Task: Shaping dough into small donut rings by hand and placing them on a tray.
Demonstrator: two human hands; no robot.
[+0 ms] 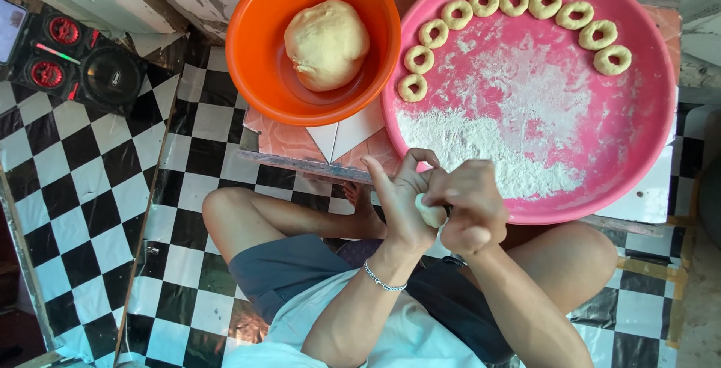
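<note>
Pale dough piece [430, 212] pressed between both hands at frame centre. Left hand [402, 199] cups it, fingers curled; right hand [467, 214] clenched over it. Pink tray [661, 113] at 1 o'clock: flour [488, 150], dough rings [518, 0] along rim. Orange bowl [255, 45] at 11 o'clock holds dough ball [327, 43]. Speaker [75, 60] at 10 o'clock.

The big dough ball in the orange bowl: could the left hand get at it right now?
Probably yes: the dough ball lies uncovered in the open orange bowl, though the left hand is busy with a small dough piece.
</note>
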